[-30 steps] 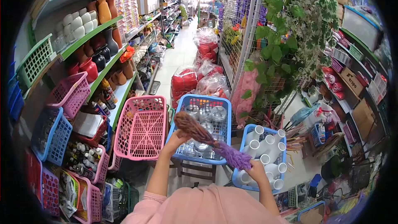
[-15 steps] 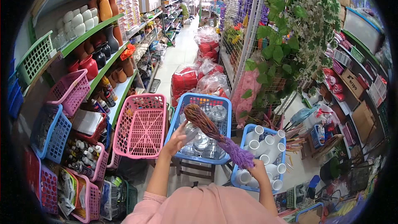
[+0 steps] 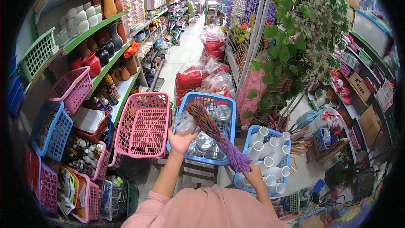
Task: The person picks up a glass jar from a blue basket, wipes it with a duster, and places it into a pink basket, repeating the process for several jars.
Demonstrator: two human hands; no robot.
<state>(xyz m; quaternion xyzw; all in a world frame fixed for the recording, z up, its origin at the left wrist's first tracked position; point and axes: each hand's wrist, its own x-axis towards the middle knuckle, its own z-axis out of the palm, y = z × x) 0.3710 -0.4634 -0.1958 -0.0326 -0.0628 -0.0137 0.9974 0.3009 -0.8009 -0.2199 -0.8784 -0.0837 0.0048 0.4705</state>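
My left hand (image 3: 183, 140) is palm up, fingers curled round a clear glass vessel (image 3: 184, 122) above the left side of a blue basket (image 3: 233, 135). Several more pieces of clear glassware (image 3: 204, 141) stand in that basket. In my right hand (image 3: 253, 175) is the purple end of a shaggy duster (image 3: 216, 136) with brown and purple strands. The duster slants up and left over the basket, its brown tip close beside the glass vessel. A second blue basket (image 3: 288, 162) with white vases (image 3: 270, 162) stands just right of my right hand.
A pink basket (image 3: 142, 156) with a lattice floor is left of the blue one, which rests on a dark stool (image 3: 198, 171). Pottery shelves (image 3: 99, 29) line the left. Wrapped red bundles (image 3: 188, 80) lie ahead; leafy vines (image 3: 280, 38) hang on a white grid (image 3: 249, 38).
My left hand has turned palm up and shifted slightly, lifting the glass vessel up and left, away from the other glassware. My right hand and the duster's purple end have moved a little left.
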